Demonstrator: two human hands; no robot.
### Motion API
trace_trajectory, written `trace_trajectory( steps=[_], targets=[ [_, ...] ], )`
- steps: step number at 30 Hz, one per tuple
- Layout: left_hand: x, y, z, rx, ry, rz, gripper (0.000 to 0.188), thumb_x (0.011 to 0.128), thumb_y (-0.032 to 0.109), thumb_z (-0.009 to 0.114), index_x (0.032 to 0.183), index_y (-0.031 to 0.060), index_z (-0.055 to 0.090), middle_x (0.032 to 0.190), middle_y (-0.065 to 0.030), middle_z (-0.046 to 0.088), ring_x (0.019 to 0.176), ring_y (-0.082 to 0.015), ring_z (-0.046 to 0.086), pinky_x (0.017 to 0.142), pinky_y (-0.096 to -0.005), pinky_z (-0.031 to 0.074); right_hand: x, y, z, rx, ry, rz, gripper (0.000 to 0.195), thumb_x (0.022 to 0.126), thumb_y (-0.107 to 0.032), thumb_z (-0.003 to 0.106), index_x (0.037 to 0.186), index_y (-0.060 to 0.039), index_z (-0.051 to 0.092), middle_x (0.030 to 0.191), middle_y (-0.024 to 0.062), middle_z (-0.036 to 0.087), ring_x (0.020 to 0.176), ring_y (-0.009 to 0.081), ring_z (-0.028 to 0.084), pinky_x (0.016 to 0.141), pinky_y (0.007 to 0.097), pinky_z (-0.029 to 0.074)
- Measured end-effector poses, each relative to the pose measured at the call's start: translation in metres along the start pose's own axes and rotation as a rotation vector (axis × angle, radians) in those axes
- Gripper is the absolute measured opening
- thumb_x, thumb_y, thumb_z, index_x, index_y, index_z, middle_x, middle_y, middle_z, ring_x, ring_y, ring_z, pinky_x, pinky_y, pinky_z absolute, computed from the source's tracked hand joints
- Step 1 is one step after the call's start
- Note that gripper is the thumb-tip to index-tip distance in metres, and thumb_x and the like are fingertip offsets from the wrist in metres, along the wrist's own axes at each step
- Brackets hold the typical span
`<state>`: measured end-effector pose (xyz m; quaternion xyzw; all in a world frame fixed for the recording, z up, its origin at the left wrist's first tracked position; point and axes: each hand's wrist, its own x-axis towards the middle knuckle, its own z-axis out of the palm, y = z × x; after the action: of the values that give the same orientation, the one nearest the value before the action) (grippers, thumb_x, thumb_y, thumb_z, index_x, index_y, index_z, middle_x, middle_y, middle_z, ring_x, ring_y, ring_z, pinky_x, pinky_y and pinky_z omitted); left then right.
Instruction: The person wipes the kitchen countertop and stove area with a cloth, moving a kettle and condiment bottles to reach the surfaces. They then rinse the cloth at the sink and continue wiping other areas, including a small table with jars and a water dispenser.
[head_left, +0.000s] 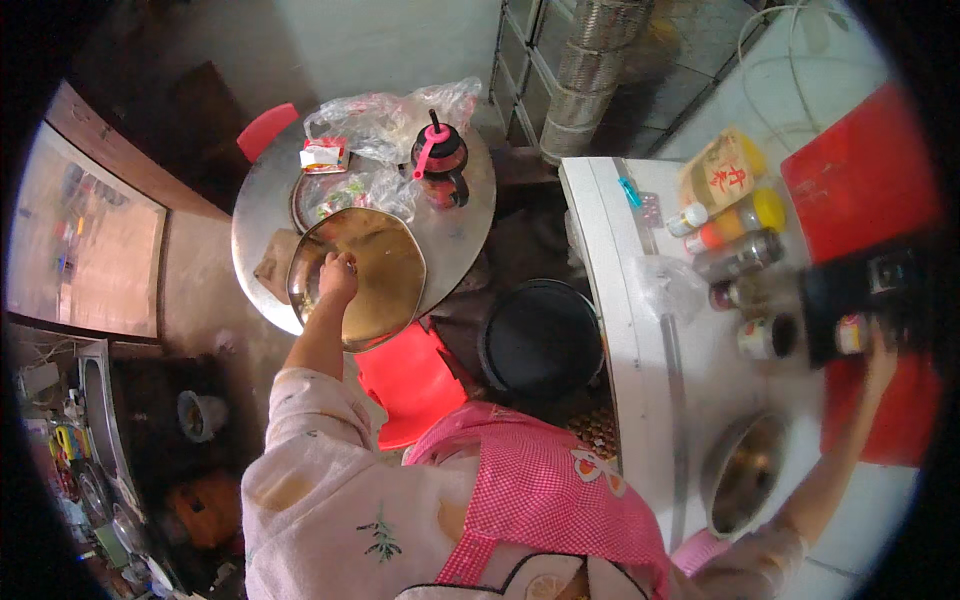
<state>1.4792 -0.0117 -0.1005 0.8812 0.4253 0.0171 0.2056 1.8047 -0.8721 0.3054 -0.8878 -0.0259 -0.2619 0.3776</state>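
On the left, my left hand (340, 277) grips the small knob of a shiny round metal lid (386, 274), held over the near edge of a round metal table (469, 247). My right hand (881, 351) reaches far to the right and is at a small jar (852, 333) with a light label, beside the black stand on the counter. Blur hides how its fingers sit on the jar. Nearer to me on the counter stands a metal bowl or pot (748, 474). Several bottles and jars, among them a dark bottle (739, 255), lie or stand farther along.
The round table bears a pink-and-black jug (439, 150), plastic bags (375, 120) and a small red packet (324, 156). A red plastic chair (412, 382) is in front of me, with a large black round pan (541, 337) between it and the white counter (637, 420).
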Motion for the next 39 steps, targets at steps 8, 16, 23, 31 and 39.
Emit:
trace_trajectory(
  steps=[8, 16, 23, 31, 39],
  targets=[
    [0.009, -0.008, 0.02, 0.227, 0.345, 0.233, 0.052, 0.069, 0.032, 0.071, 0.114, 0.0097, 0.056, 0.117, -0.0129, 0.054, 0.109, -0.0294, 0.051, 0.088, -0.0425, 0.045, -0.054, -0.084, 0.026, -0.055, 0.027, 0.054, 0.049, 0.073, -0.029, 0.073, 0.107, 0.0038, 0.061, 0.102, 0.0091, 0.063, 0.088, 0.0177, 0.059, 0.078, 0.029, 0.047],
    [0.025, 0.095, 0.022, -0.174, 0.203, 0.699, 0.044, 0.066, -0.004, 0.056, 0.109, 0.0042, 0.055, 0.118, -0.0168, 0.051, 0.112, -0.0346, 0.046, 0.098, -0.0406, 0.036, -0.069, -0.124, 0.029, 0.033, 0.176, 0.135, 0.045, 0.071, -0.019, 0.076, 0.102, 0.0063, 0.056, 0.099, 0.0127, 0.065, 0.089, 0.017, 0.062, 0.081, 0.0294, 0.047],
    [-0.111, 0.259, 0.012, -0.454, 0.019, 1.092, 0.031, 0.068, -0.009, 0.059, 0.096, 0.0062, 0.058, 0.114, -0.0143, 0.054, 0.109, -0.0333, 0.049, 0.095, -0.0397, 0.039, -0.061, -0.087, 0.027, 0.197, 0.118, -0.048, 0.043, 0.071, -0.019, 0.076, 0.1, 0.0056, 0.056, 0.095, 0.0119, 0.067, 0.084, 0.0169, 0.063, 0.077, 0.0283, 0.048],
    [-0.22, 0.352, 0.034, -1.003, -0.838, 0.809, 0.017, 0.086, -0.003, 0.056, 0.101, 0.0031, 0.06, 0.099, -0.0041, 0.062, 0.092, -0.013, 0.058, 0.08, -0.0263, 0.047, -0.086, -0.103, 0.037, 0.19, 0.1, 0.027, 0.045, 0.07, -0.02, 0.076, 0.102, 0.0029, 0.055, 0.092, 0.0092, 0.067, 0.081, 0.015, 0.062, 0.075, 0.0273, 0.049],
    [-0.305, 0.48, 0.008, -1.613, -1.947, 0.004, 0.049, 0.092, 0.046, 0.045, 0.125, 0.0105, 0.046, 0.121, -0.0114, 0.054, 0.11, -0.0292, 0.054, 0.092, -0.0469, 0.044, -0.215, -0.133, 0.087, 0.348, -0.125, 0.091, 0.048, 0.068, -0.017, 0.076, 0.106, -0.0013, 0.052, 0.1, 0.0079, 0.063, 0.091, 0.0168, 0.06, 0.081, 0.0315, 0.047]
  ],
)
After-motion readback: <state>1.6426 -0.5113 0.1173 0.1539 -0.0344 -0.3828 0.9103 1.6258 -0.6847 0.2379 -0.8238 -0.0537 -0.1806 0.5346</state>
